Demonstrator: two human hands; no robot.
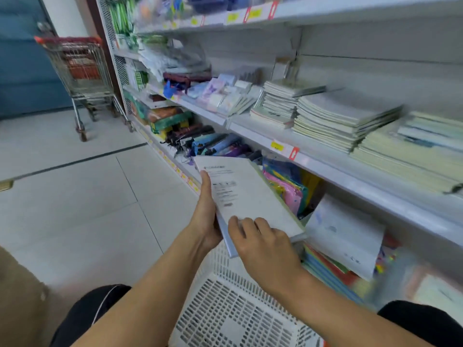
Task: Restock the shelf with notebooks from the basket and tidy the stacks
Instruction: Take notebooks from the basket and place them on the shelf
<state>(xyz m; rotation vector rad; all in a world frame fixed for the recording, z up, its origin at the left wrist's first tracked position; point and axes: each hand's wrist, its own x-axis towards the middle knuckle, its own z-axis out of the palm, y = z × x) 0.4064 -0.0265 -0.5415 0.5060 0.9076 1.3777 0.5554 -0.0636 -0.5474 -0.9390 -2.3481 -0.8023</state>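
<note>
Notebook held over basket, tilted toward shelf for restocking; gripped by L hand at spine, R hand at near edge.

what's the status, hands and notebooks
Both hands on notebooks: left hand grips the left edge, right hand holds the near corner. Held above the white basket, below the shelf stacks. Nothing in between.

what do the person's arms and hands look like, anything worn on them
Both forearms are bare up to the frame's edge: no sleeves, gloves, watch or rings show. The left hand and right hand carry no markings. Dark black trousers with a thin white seam line cover the knees below.
</note>
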